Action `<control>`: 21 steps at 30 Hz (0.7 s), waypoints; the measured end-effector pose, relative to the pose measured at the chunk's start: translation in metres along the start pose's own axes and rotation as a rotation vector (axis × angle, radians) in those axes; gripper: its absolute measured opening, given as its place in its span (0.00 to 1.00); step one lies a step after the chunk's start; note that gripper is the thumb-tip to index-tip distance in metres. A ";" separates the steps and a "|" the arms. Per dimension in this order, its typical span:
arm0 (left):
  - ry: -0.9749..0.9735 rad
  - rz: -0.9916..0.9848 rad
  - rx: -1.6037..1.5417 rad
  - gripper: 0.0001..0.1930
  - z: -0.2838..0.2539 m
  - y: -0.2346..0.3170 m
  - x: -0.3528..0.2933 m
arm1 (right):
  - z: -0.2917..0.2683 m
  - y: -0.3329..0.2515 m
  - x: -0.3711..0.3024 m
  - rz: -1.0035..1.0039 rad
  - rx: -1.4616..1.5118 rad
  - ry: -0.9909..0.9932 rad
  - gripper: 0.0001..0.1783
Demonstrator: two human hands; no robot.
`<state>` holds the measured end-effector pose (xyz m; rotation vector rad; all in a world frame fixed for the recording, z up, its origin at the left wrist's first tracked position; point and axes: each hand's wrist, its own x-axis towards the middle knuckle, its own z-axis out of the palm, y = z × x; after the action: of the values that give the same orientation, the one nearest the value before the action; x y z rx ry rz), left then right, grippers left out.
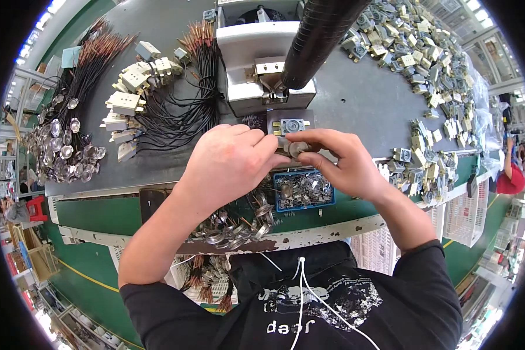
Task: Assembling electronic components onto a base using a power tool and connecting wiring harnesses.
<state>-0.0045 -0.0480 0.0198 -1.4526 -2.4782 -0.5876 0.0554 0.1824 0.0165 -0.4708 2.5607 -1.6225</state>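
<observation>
Over the near edge of the bench, my two hands meet in front of the press. My right hand [347,163] is closed, thumb and fingertips pinching a small round metal cap [297,148]. Beside it my left hand [236,160] is closed too, its fingertips touching or gripping the cap's left side; its own fingers partly hide what they hold. Just beyond the fingertips, a grey rectangular block [291,126] with a round centre lies on the press base. Below my hands stands a blue tray [306,208] full of small metal parts.
The press [268,96] has a thick black lever [321,46] leaning over the bench. Black wires with copper ends [201,87] and cream blocks [125,103] lie left, beside wired metal caps [67,137]. Many loose blocks [417,58] cover the right side. More caps [216,236] lie near me.
</observation>
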 end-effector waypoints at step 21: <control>-0.392 -0.341 -0.399 0.18 0.019 -0.028 0.033 | -0.065 -0.058 0.059 -0.807 0.099 0.698 0.24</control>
<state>-0.0449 -0.0260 0.0083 -1.3835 -3.0907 -0.9937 -0.0026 0.1981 0.1027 -1.2428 2.9194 -2.5269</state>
